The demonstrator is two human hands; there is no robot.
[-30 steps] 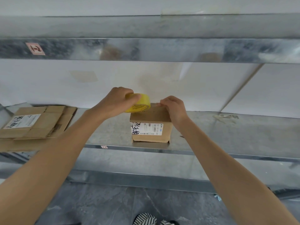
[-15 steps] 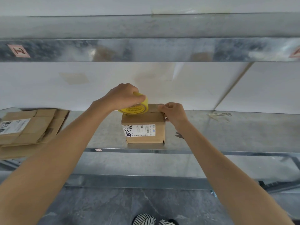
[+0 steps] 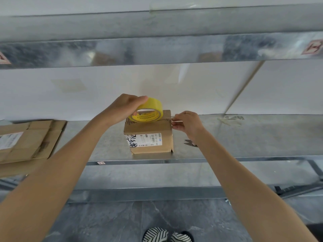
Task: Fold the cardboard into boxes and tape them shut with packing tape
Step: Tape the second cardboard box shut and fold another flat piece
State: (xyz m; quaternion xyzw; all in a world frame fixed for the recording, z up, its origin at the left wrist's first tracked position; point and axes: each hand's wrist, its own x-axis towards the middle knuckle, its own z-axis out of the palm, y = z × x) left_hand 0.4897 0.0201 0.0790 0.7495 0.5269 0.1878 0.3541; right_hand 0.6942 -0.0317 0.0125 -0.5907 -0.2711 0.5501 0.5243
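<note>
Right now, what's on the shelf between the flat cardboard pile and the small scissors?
In the head view, the labelled box stands there, with the yellow tape roll on top.

Hands: two, left hand (image 3: 125,106) and right hand (image 3: 187,122).
Cardboard box (image 3: 150,137), folded up: one, between the two hands.
Yellow tape roll (image 3: 148,112): one, gripped by the left hand.
Black snips (image 3: 190,143): one pair, just below the right hand.
Flattened cardboard stack (image 3: 29,138): one, well left of the left hand; the number of sheets cannot be told.
Printed labels: two, one on the box and one on the stack.
Striped shoes (image 3: 167,234): two, far below both hands.
</note>
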